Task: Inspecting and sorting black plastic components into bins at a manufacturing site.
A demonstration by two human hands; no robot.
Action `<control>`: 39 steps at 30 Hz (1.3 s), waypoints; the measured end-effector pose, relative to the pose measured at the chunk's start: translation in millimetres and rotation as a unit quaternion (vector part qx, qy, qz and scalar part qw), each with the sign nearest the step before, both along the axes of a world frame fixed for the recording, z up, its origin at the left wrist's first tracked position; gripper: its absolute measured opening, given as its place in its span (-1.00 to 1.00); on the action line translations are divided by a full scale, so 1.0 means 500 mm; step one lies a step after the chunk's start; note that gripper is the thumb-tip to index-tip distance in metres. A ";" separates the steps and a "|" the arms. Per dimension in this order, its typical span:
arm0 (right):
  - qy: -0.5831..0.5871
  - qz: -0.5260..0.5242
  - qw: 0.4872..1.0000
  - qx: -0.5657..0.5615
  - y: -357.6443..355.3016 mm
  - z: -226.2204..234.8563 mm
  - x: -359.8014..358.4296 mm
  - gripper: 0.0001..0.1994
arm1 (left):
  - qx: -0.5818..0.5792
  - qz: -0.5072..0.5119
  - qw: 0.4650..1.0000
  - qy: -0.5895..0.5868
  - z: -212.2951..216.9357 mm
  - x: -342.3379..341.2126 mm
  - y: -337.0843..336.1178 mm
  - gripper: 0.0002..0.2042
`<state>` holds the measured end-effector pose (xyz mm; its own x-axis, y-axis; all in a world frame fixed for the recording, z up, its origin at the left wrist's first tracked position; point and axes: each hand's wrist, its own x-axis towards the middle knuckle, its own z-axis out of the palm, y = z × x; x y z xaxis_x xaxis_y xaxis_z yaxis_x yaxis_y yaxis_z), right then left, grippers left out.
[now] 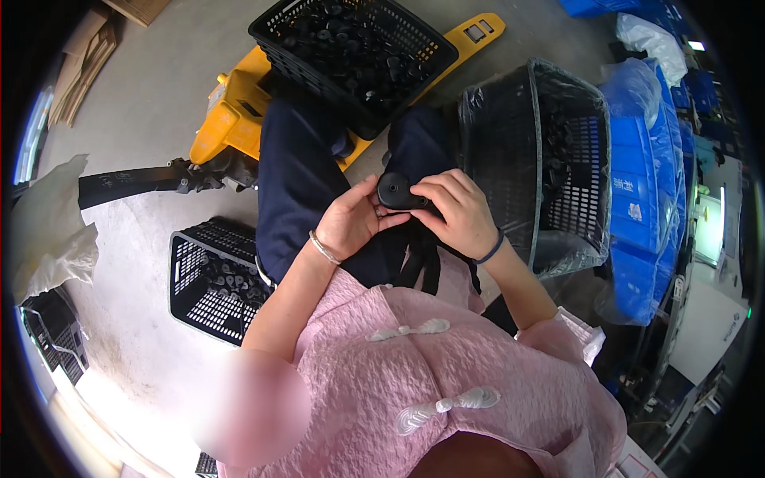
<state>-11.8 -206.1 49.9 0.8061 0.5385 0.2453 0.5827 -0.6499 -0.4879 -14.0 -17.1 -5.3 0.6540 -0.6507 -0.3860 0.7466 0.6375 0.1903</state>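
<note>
Between my two hands, above my lap, is a small black part [393, 191] with a rounded end and a hole in its middle. My left hand [351, 217] cups it from the left and below, the fingers closed against its underside. From the right, my right hand [457, 209] pinches its narrower end between thumb and fingers. A large black crate [275, 60] filled with similar black parts [339, 40] stands ahead of my knees. Beside my left leg, a smaller black crate [209, 312] holds several more such parts [231, 280].
Under the large crate is a yellow pallet jack [227, 119], its black handle [119, 186] reaching left. At my right stands a plastic-wrapped black crate [498, 159], with blue bins [645, 191] behind it. Cardboard [88, 68] leans at the far left.
</note>
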 end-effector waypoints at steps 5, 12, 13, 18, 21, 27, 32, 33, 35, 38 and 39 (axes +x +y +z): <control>0.327 -0.111 0.886 0.309 -0.005 -0.018 -0.010 -0.75 | 0.033 0.028 0.998 -0.044 0.008 0.005 -0.004 -0.65; 0.556 -0.175 0.679 0.446 -0.017 -0.032 -0.005 -0.69 | 0.040 0.016 0.996 -0.083 -0.004 0.004 0.003 -0.67; 0.572 -0.168 0.654 0.465 -0.017 -0.035 -0.005 -0.68 | 0.042 0.013 0.995 -0.087 -0.004 0.004 0.003 -0.67; 0.641 -0.119 0.462 0.602 -0.033 -0.070 -0.013 -0.68 | 0.034 0.020 0.994 -0.101 -0.005 0.007 -0.001 -0.69; 0.641 -0.082 0.393 0.654 -0.028 -0.068 -0.019 -0.64 | 0.036 -0.001 0.992 -0.124 0.002 0.007 -0.001 -0.69; 0.631 0.005 0.339 0.698 -0.020 -0.059 -0.017 -0.66 | 0.050 -0.012 0.991 -0.125 -0.001 0.006 0.002 -0.68; 0.575 -0.040 0.484 0.659 -0.023 -0.051 -0.013 -0.70 | 0.055 -0.016 0.990 -0.130 -0.001 0.005 0.000 -0.69; 0.548 -0.063 0.534 0.641 -0.024 -0.048 -0.011 -0.71 | 0.055 -0.015 0.990 -0.129 0.000 0.005 0.001 -0.69; 0.544 -0.054 0.533 0.646 -0.029 -0.048 -0.010 -0.71 | 0.058 -0.017 0.990 -0.130 0.001 0.004 0.001 -0.70; 0.532 -0.017 0.539 0.653 -0.042 -0.057 -0.006 -0.71 | 0.062 -0.021 0.989 -0.131 0.000 0.004 0.000 -0.70; 0.525 0.011 0.544 0.654 -0.046 -0.058 -0.006 -0.70 | 0.064 -0.024 0.989 -0.130 -0.001 0.004 -0.001 -0.71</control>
